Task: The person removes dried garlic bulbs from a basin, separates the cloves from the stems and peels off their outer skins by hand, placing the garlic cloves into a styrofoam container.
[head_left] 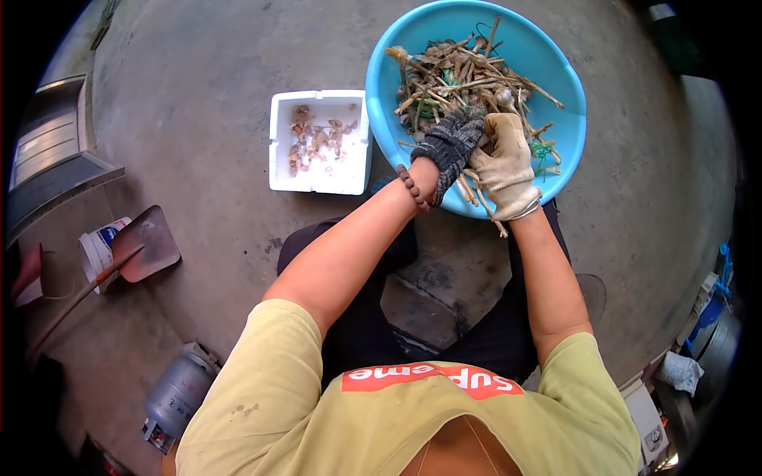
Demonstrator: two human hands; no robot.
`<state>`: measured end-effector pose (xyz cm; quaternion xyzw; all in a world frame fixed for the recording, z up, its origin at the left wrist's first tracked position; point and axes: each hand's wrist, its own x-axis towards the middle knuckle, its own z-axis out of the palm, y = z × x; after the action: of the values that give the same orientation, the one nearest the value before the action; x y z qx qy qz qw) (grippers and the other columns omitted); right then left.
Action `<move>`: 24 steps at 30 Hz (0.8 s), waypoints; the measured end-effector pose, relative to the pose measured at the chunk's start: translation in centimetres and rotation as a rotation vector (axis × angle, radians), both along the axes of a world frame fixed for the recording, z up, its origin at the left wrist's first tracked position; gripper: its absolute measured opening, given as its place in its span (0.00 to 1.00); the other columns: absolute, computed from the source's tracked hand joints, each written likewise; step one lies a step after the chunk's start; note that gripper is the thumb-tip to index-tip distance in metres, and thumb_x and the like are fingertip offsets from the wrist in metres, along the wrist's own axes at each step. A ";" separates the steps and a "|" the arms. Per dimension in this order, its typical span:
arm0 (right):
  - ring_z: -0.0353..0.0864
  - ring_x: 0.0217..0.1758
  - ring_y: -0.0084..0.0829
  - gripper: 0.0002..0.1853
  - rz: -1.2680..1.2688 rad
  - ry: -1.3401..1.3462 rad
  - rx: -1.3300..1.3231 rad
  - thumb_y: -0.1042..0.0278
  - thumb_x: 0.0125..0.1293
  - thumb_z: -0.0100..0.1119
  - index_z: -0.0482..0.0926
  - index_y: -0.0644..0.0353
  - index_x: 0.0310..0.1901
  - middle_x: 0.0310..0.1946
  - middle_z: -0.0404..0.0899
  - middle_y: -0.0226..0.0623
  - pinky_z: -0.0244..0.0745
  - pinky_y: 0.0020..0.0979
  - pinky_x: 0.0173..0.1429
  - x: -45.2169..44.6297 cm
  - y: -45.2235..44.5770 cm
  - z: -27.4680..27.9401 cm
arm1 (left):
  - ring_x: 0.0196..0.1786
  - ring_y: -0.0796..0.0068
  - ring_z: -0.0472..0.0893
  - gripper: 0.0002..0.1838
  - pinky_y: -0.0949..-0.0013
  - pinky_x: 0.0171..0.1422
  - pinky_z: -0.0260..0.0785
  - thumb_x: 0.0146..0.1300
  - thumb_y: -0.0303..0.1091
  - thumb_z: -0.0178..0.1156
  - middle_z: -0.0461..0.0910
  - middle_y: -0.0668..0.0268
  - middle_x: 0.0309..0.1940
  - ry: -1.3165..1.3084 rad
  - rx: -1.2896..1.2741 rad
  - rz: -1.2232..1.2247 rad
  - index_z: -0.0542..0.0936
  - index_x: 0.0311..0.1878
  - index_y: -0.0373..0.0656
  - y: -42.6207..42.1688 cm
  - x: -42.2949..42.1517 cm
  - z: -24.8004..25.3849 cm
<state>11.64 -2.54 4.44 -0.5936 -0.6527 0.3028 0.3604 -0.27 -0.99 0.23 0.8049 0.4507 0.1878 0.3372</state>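
A blue basin (575, 103) holds a heap of dried garlic (452, 75) with long stalks, some tied with green string. Over its near side my two hands come together. My left hand (454, 147), in a dark grey knitted glove, is closed with its fingers curled over the garlic. Close against it, my right hand (504, 163) in a whitish work glove is closed, thumb and fingers bent inward. Whatever lies between its fingers is hidden. Garlic stalks (484, 202) stick out below the hands across the basin's near rim.
Left of the basin, a white foam box (279, 159) holds small pinkish-brown pieces like garlic cloves (317, 143). A shovel (147, 242) leans by a white bucket (97, 252). Near it stands a grey gas cylinder (178, 389). Blue items (706, 317) lie at far right.
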 end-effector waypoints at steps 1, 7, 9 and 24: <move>0.66 0.27 0.31 0.13 -0.008 0.032 0.004 0.77 0.44 0.61 0.69 0.63 0.32 0.27 0.64 0.37 0.65 0.29 0.32 -0.1 -0.1 0.0 | 0.61 0.54 0.63 0.20 0.61 0.66 0.53 0.59 0.27 0.41 0.64 0.52 0.57 0.007 0.014 0.000 0.66 0.56 0.38 0.0 0.0 0.0; 0.67 0.28 0.38 0.10 -0.008 -0.023 0.030 0.81 0.41 0.56 0.69 0.62 0.29 0.26 0.66 0.40 0.66 0.33 0.33 -0.2 -0.5 -2.5 | 0.54 0.52 0.68 0.16 0.58 0.58 0.59 0.56 0.30 0.49 0.70 0.49 0.48 -0.036 -0.001 0.197 0.70 0.49 0.40 -0.9 0.9 -2.5; 0.67 0.28 0.40 0.10 -0.027 -0.018 -0.003 0.81 0.40 0.54 0.68 0.62 0.28 0.25 0.66 0.41 0.66 0.34 0.33 -0.6 -0.4 -1.9 | 0.51 0.51 0.69 0.15 0.58 0.55 0.61 0.54 0.30 0.51 0.71 0.50 0.45 -0.029 0.028 0.200 0.71 0.46 0.39 -0.9 0.8 -2.1; 0.69 0.30 0.44 0.09 -0.007 -0.151 0.016 0.77 0.43 0.55 0.68 0.60 0.28 0.29 0.66 0.41 0.67 0.38 0.34 -1.0 -0.6 -1.1 | 0.55 0.54 0.68 0.16 0.61 0.61 0.58 0.56 0.31 0.47 0.70 0.50 0.49 0.007 -0.206 0.164 0.71 0.47 0.39 -0.6 0.2 0.4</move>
<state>10.67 -3.13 3.32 -0.6140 -0.6785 0.2508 0.3157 -0.02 -1.62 0.61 0.7270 0.5330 0.1647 0.4002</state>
